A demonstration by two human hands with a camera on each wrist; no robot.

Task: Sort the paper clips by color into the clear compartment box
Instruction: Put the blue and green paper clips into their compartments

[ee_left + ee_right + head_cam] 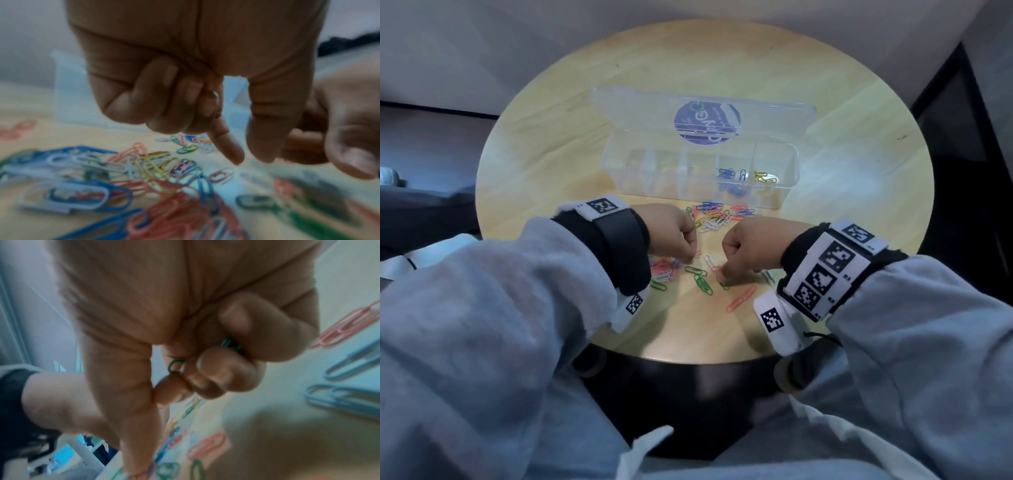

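The clear compartment box (619,178) stands at mid-table with its lid (637,109) open behind it. One compartment holds blue clips (729,174) and the rightmost holds yellow clips (763,176). Mixed loose clips (712,216) lie in front of the box. My right hand (726,272) holds green clips (174,366) inside its curled fingers, and its fingertips are down by a green clip (724,285) on the table. My left hand (693,255) has its fingers curled over what looks like a white clip (216,95), with forefinger and thumb pointing down, apart.
Green clips (702,282), a white clip (709,261) and a pink pair (741,298) lie between and before the hands. A red and blue heap (664,267) sits under the left hand. The round wooden table (551,154) ends just behind my wrists.
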